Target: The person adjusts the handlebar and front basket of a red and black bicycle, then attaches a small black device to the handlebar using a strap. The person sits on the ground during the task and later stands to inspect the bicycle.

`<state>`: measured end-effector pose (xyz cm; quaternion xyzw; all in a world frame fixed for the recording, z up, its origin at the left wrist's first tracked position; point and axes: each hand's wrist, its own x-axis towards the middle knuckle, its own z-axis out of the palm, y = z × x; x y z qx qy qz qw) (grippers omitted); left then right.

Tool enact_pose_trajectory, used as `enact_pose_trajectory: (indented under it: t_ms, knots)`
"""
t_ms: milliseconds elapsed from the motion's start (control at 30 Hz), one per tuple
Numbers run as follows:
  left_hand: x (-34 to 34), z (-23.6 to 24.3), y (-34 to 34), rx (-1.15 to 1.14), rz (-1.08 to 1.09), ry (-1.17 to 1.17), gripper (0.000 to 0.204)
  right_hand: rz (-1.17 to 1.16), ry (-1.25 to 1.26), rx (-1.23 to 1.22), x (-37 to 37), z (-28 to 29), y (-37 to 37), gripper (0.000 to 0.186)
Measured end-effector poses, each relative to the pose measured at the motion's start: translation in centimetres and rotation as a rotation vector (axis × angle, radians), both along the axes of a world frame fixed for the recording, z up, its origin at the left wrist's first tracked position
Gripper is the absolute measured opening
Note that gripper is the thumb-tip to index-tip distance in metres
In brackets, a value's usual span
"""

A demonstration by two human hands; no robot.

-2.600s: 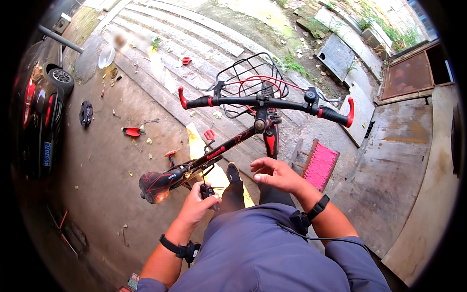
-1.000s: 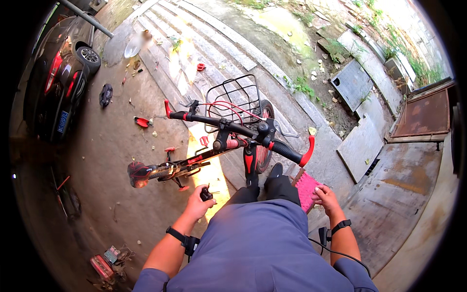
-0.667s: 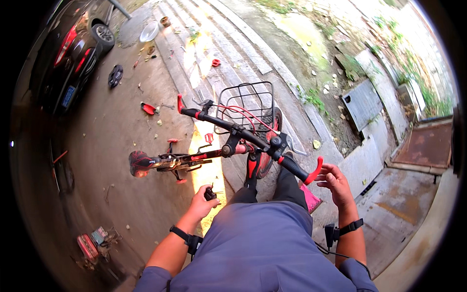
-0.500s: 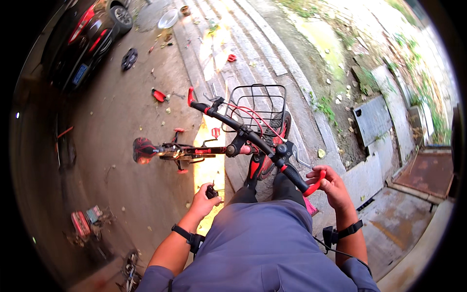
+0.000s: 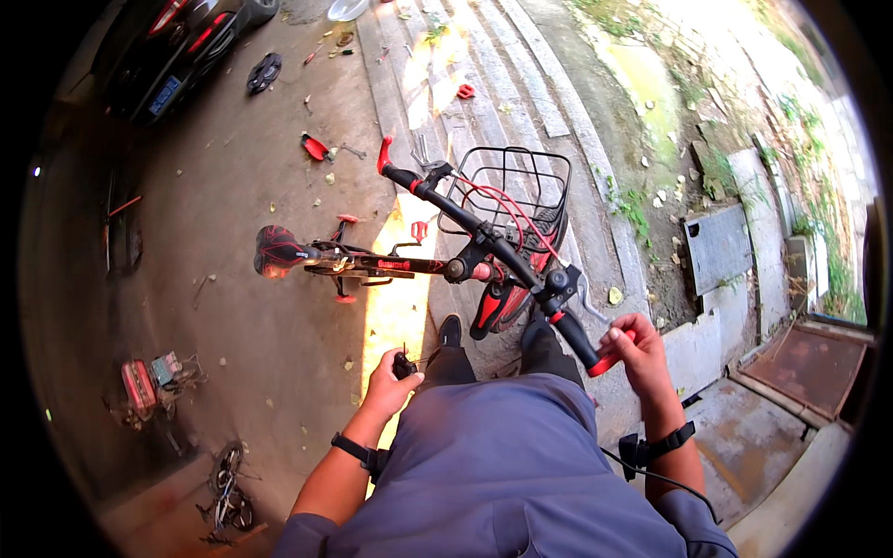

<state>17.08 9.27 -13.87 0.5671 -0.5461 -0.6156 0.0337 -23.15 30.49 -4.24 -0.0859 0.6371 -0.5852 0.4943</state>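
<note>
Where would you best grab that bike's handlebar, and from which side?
Probably by its black right grip, from the person's side: it is a slim, straight section slanting back toward the body. The red bar end curving off its tip, where the right hand is, might help stop slipping.

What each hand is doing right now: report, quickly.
Left hand: closed, holding a small black part.
Right hand: closed on the handlebar's red end.

The rough concrete ground point(image 5: 270, 335) carried a black-and-red bicycle point(image 5: 409, 265), a curved red part point(image 5: 315, 147), a wrench point(image 5: 353, 152), a dark oval object point(image 5: 264, 73) and scattered leaves point(image 5: 615, 296).
</note>
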Motion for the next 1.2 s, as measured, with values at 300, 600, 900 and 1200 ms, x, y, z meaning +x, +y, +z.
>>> enact_pose_trajectory:
  t_ms: [300,600,900,1200]
  knots:
    - [5.9,1.3,-7.8,-0.046,-0.107,0.063,0.057,0.183,1.545,0.274,7.6,4.7,-3.8,0.045]
    - [6.5,2.6,-8.9,0.029,-0.195,0.112,0.059,0.262,1.458,0.745,9.9,1.3,-7.1,0.052]
    - [6.9,2.1,-7.0,0.07,-0.215,0.099,0.059,0.33,1.303,0.978,8.7,0.5,-9.4,0.029]
    - [6.1,-0.8,-13.7,0.043,-0.544,0.141,0.061,0.24,1.163,1.198,9.4,1.3,-11.6,0.023]
